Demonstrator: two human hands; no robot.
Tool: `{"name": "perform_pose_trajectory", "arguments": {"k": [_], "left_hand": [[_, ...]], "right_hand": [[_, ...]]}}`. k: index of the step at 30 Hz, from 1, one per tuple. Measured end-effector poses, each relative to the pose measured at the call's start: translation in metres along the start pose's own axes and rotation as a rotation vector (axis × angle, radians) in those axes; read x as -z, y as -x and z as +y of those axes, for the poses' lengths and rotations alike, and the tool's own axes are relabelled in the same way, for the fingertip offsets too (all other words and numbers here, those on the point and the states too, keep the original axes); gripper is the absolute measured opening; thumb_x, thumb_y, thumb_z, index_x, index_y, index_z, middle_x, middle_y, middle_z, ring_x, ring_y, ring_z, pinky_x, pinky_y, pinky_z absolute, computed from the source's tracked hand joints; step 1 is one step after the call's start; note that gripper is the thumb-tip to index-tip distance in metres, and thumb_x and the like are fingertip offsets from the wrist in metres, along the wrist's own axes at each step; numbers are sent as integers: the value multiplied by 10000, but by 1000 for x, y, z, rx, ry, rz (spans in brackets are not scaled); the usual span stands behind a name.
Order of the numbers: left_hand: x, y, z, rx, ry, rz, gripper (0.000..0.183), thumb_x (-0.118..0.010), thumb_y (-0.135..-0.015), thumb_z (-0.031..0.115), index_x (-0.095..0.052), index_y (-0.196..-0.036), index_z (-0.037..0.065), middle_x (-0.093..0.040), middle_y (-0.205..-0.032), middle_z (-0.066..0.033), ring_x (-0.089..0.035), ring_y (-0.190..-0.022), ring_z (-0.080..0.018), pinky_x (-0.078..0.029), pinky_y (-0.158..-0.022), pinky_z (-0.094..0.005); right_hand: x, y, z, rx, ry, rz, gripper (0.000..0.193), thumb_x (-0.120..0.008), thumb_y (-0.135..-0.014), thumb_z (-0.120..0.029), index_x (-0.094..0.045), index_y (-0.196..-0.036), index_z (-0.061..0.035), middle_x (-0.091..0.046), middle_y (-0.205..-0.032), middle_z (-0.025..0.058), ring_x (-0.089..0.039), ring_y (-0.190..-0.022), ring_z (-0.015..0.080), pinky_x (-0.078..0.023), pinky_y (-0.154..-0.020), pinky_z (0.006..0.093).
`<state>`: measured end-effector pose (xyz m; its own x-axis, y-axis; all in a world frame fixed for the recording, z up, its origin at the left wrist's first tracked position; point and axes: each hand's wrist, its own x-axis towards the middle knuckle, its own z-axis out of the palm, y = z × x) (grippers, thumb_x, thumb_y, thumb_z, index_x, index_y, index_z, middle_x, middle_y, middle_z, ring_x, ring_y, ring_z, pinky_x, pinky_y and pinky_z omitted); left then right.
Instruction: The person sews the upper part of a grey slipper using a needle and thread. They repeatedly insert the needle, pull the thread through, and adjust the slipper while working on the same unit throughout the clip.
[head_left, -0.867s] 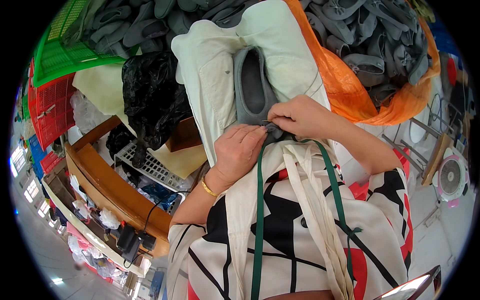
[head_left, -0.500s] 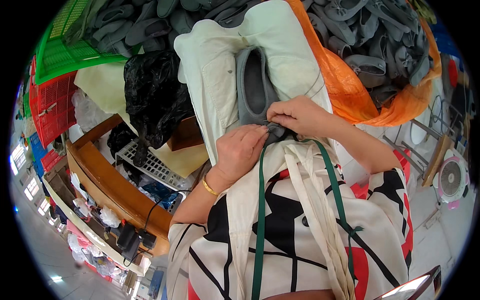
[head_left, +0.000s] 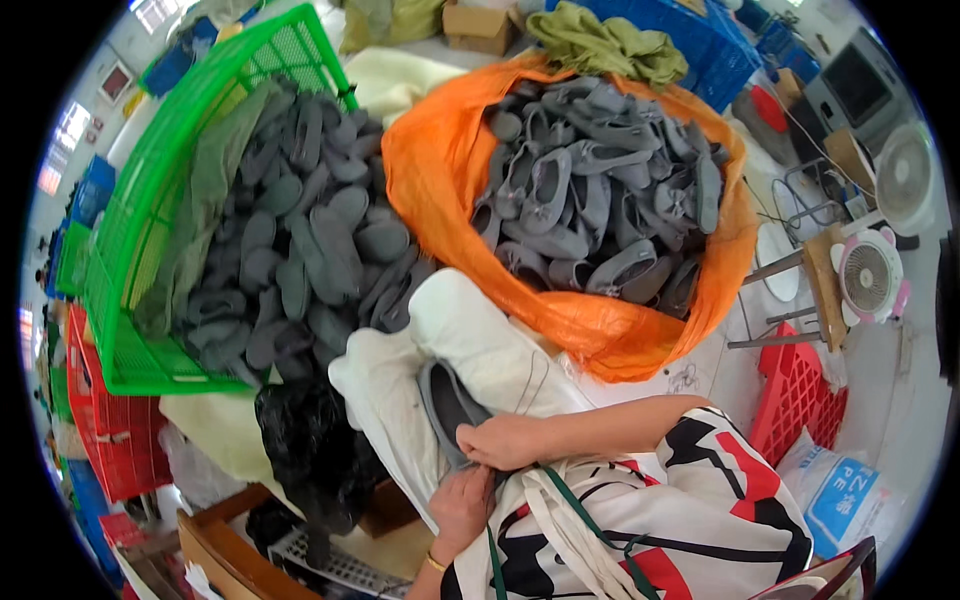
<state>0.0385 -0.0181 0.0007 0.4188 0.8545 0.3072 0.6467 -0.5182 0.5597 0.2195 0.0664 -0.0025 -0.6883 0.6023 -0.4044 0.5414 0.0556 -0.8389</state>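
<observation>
A grey slip-on shoe lies on a thick white padded cloth over my lap, its opening facing up. My left hand is closed around the near end of the shoe, which is mostly covered by my fingers. Just above it, my right hand is pinched at the same end. Whatever its fingertips hold is too small or too hidden to make out. Thin dark thread-like loops lie on the padded cloth to the right of the shoe.
A green plastic crate heaped with grey shoes stands at far left. An orange sack full of similar shoes is beyond my right arm. A black plastic bag and wooden drawer are at left; a small fan at right.
The view has swung up and to the right, so the crate and sack show more fully and my hands sit lower. Both hands stay at the shoe's near end.
</observation>
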Motion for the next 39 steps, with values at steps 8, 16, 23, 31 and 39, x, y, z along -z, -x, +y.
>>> {"name": "perform_pose_trajectory", "arguments": {"k": [8,16,23,31,39], "left_hand": [[8,-8,7,-61,-148,-60,218,-720,-756,85,-689,-972,89,-679,-886,-40,-650,-762,-220,-522,-618,-342],[9,-14,14,-75,-221,5,170,-729,-735,104,-703,-900,135,-648,-856,5,-615,-741,-200,-508,-619,-326],[1,2,3,41,-25,-2,147,-737,-783,85,-693,-922,104,-660,-873,-67,-616,-760,-283,-509,-644,-386],[-2,-7,-8,171,108,6,155,-757,-776,86,-696,-918,78,-660,-858,-75,-615,-778,-287,-508,-652,-382],[-1,-9,-7,259,143,-6,156,-764,-768,63,-708,-914,60,-664,-862,-78,-604,-758,-279,-494,-647,-370]], "right_hand": [[18,1,-23,260,363,128,145,-622,-844,-220,-635,-853,-76,-637,-905,161,-658,-805,370,-502,-675,496],[11,-15,-8,234,299,-67,95,-633,-841,-187,-659,-861,-98,-597,-926,129,-640,-840,351,-496,-686,467],[-21,-37,-2,389,-210,568,115,-586,-911,-178,-590,-864,-73,-556,-902,116,-591,-784,330,-471,-711,434],[54,-5,13,-19,-1111,302,62,-546,-973,-156,-533,-948,-101,-618,-700,32,-608,-521,111,-499,-451,252],[253,80,66,616,-1113,982,187,-550,-927,9,-473,-765,-45,-486,-698,38,-529,-653,162,-421,-1107,528]]}}
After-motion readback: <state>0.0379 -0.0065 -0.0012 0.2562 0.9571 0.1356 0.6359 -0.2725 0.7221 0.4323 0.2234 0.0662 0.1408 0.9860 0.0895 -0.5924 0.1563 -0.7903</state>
